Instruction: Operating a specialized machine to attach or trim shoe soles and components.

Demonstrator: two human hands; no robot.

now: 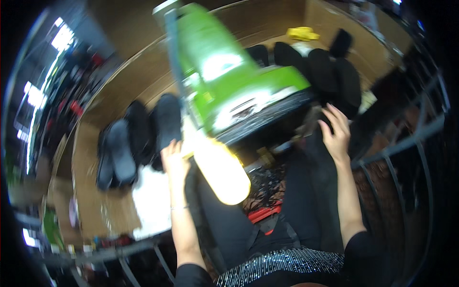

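Note:
A green machine (210, 67), seemingly a sewing machine, stands in front of me, with a bright, glaring lamp (222, 174) on its near left side. My left hand (175, 160) is left of the lamp, at the near end of a dark shoe sole (167, 117). Its blurred fingers look stretched out; whether they touch the sole is unclear. To the right of the machine's black base (272, 117), my right hand (336, 131) is raised, thumb and fingers apart, with nothing visible between them. Dark material below its fingers is too blurred to name.
Cardboard (103, 205) forms tall walls around the machine. More dark soles (120, 150) lie at the left, and several others (322, 69) at the right. A yellow bundle (303, 33) sits at the back right. Metal bars (394, 143) run along the right side.

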